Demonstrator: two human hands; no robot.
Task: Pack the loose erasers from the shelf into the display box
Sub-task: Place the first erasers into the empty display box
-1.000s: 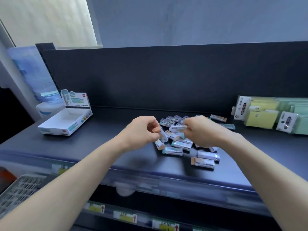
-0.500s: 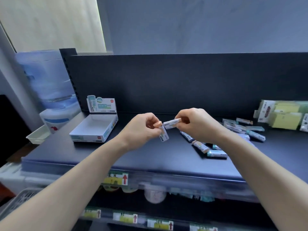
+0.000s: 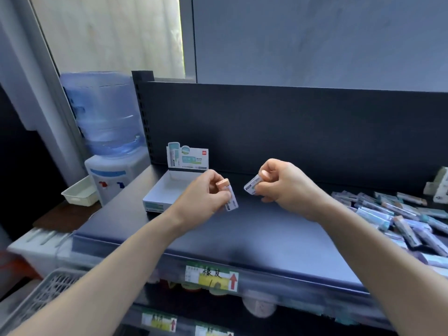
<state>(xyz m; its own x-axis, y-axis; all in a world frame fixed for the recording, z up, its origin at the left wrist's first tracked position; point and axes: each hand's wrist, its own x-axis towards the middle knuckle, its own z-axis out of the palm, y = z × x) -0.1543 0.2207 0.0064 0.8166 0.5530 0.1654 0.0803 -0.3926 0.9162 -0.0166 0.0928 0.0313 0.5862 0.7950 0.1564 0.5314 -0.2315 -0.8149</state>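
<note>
The white display box (image 3: pixel 155 202) stands open on the dark shelf (image 3: pixel 254 236), its printed flap raised at the back; its inside looks bare. My left hand (image 3: pixel 203 200) holds an eraser (image 3: pixel 229 196) with a pink tip and white sleeve, just right of the box's front corner. My right hand (image 3: pixel 283 187) pinches a second sleeved eraser (image 3: pixel 252 186) a short way to the right. A pile of loose erasers (image 3: pixel 397 219) lies at the shelf's right end.
A water dispenser (image 3: pixel 106 151) with a blue bottle stands left of the shelf, a small cream tray (image 3: pixel 77 196) beside it. Packaged goods (image 3: pixel 438 187) sit at the far right. Price labels (image 3: pixel 211 277) line the shelf edge; a grey basket (image 3: pixel 41 299) is at lower left.
My view and both hands have swung left, from over the eraser pile toward the display box. The hands, each keeping an eraser, have moved apart.
</note>
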